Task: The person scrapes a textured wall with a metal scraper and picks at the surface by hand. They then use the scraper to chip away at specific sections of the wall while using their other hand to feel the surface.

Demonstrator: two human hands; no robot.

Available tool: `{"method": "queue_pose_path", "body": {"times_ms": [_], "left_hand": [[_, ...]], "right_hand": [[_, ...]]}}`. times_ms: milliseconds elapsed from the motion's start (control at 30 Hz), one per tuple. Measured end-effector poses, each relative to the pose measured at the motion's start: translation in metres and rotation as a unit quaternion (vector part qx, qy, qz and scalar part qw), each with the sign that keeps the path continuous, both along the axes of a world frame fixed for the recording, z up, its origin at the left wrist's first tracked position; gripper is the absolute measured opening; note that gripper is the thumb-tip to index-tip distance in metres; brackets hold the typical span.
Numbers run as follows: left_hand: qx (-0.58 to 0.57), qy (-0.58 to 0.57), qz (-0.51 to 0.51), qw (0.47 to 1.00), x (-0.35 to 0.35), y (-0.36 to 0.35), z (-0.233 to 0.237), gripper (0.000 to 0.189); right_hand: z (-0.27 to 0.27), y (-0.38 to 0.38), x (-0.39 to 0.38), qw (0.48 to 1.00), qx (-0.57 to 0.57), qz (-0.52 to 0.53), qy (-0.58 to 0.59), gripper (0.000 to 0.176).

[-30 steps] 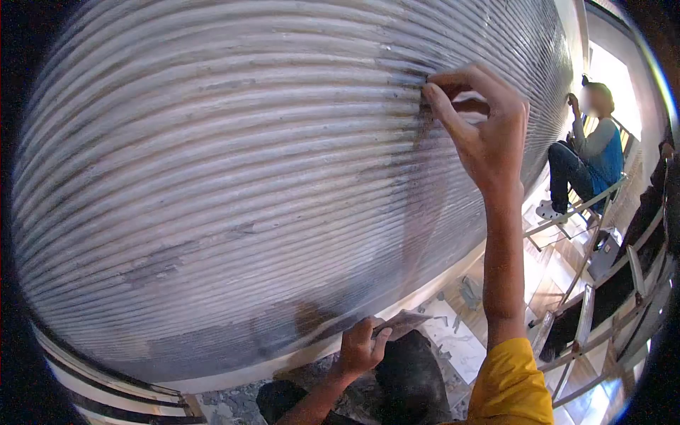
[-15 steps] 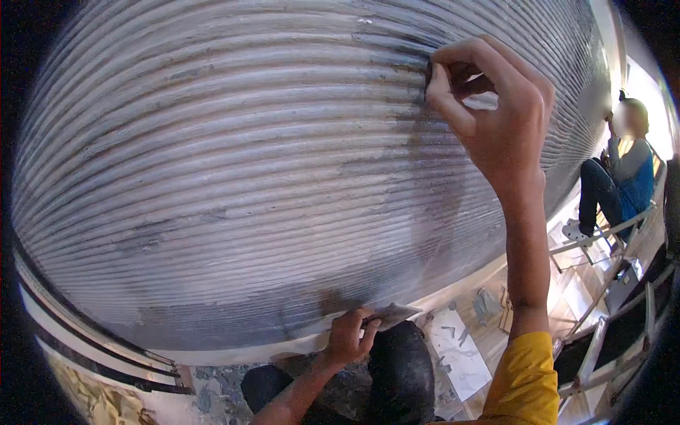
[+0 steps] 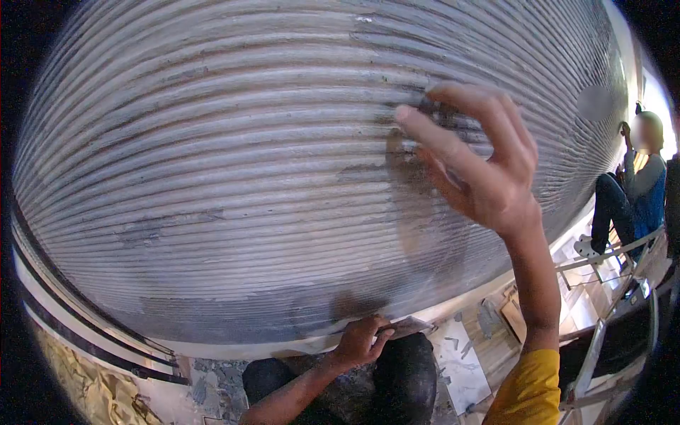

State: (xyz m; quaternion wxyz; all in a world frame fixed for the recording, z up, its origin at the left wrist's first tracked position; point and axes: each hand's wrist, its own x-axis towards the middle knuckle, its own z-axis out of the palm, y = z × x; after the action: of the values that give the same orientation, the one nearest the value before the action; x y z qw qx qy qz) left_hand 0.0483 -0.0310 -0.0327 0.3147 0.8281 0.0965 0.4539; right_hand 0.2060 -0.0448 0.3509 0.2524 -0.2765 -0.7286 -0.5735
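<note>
A large ribbed wall panel (image 3: 269,156), whitish grey with darker patches, fills most of the view. My right hand (image 3: 489,163), slightly blurred, is raised in front of its right part. Thumb and index finger curve toward each other around a small dark piece at the fingertips; I cannot tell what it is. Low in the middle, near the panel's bottom edge, my left hand (image 3: 361,343) is closed on a flat grey scraper (image 3: 411,326), its blade pointing right above my knee.
At the right, a person (image 3: 641,177) in blue sits on a metal frame (image 3: 588,354), one hand near the panel. Grey scraps lie around a pale tile (image 3: 460,361) on the floor. Crumpled brown paper (image 3: 92,382) lies lower left, beside dark rails (image 3: 92,347).
My right hand has moved down from its higher spot on the panel, and its pinch has loosened, with the thumb stretched out. My left hand keeps the scraper, shifted slightly right.
</note>
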Motion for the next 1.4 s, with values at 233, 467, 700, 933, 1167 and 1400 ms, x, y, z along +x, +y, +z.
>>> {"method": "queue_pose_path", "body": {"times_ms": [233,467,700,933,1167,1400], "left_hand": [[0.020,-0.016,0.009,1.000,-0.002,0.000,-0.004,0.023],[0.030,0.015,0.016,0.999,-0.005,-0.001,-0.007,0.020],[0.018,0.041,-0.006,0.999,-0.005,-0.002,0.000,0.020],[0.018,0.021,0.016,0.999,-0.005,-0.002,0.006,0.017],[0.023,0.027,0.000,0.999,-0.005,-0.001,-0.001,0.022],[0.079,-0.030,-0.003,0.996,-0.037,0.017,0.100,0.020]], "right_hand": [[-0.012,0.014,0.012,0.998,0.035,0.029,-0.038,0.043],[-0.010,0.014,0.005,0.999,0.034,0.005,-0.042,0.044],[-0.015,0.021,0.017,0.999,0.027,0.025,-0.029,0.047],[-0.014,0.017,0.012,0.999,0.019,0.030,-0.025,0.043],[-0.013,0.016,0.009,0.999,0.008,0.044,-0.014,0.038],[-0.043,-0.004,0.002,0.984,-0.050,0.133,0.106,0.034]]}}
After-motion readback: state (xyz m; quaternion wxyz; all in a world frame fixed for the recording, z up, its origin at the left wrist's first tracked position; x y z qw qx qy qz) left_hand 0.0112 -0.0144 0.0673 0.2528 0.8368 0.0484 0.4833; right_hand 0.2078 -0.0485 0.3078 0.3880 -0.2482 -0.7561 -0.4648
